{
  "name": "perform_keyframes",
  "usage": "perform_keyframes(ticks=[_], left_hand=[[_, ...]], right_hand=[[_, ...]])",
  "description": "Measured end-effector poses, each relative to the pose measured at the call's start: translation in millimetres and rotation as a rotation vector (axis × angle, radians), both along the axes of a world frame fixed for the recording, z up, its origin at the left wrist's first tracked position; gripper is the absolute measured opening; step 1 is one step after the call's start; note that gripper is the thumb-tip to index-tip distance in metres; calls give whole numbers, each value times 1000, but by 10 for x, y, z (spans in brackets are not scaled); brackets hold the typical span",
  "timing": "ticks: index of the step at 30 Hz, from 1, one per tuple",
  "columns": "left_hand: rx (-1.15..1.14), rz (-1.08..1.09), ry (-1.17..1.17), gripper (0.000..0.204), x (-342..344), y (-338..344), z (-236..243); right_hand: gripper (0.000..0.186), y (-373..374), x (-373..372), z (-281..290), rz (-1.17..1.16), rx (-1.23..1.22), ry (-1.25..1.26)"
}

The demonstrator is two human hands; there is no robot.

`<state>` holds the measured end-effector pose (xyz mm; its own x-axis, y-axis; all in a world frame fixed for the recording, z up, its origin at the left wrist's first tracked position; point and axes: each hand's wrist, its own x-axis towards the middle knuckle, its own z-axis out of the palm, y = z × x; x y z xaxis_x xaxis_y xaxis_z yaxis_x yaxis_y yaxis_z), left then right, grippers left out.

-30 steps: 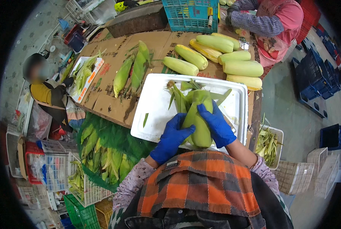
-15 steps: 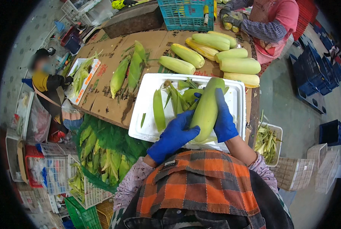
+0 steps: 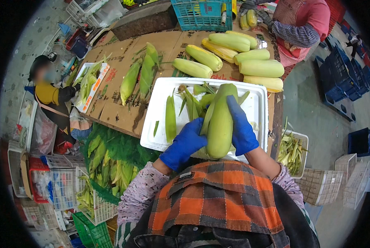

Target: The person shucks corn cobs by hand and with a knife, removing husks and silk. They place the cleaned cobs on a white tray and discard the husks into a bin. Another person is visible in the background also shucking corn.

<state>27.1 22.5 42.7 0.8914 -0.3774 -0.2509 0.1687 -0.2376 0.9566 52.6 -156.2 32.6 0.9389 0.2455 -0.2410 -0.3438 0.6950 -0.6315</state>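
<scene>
A pale green ear of corn is held above a white foam tray, its thick end toward me. My right hand, in a blue glove, is wrapped along its right side. On the other side my left hand, gloved in blue too, is closed with its fingertips on a husk leaf that stands slightly off the ear. The left fingertips are partly hidden by the leaf and the ear. Loose green husk pieces lie in the tray.
Several trimmed corn ears lie beyond the tray, and two leafy ears to the left on the cardboard-covered table. A blue crate stands at the back. Co-workers are at the far right and left. Green netting with corn hangs lower left.
The ear has turned more upright and toward me. My left hand has shifted from gripping under the ear to the leaf on its left side, which now stands away.
</scene>
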Motion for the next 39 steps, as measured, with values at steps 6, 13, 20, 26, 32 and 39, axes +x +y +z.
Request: perform_keyframes(ticks=[6, 13, 20, 26, 32, 39], left_hand=[[-153, 175, 49, 33, 55, 111, 8], [-107, 331, -97, 33, 49, 66, 420], [807, 291, -710, 44, 350, 533, 187], [72, -13, -74, 57, 51, -47, 297], [-52, -188, 156, 67, 71, -134, 391], [-30, -171, 39, 76, -5, -227, 198]], right_hand=[[57, -105, 79, -213, 83, 78, 42], [52, -105, 49, -262, 56, 41, 60], [51, -263, 108, -155, -59, 237, 160], [43, -197, 35, -62, -35, 84, -3], [46, -131, -16, 95, -10, -170, -155], [48, -42, -53, 101, -37, -166, -120]])
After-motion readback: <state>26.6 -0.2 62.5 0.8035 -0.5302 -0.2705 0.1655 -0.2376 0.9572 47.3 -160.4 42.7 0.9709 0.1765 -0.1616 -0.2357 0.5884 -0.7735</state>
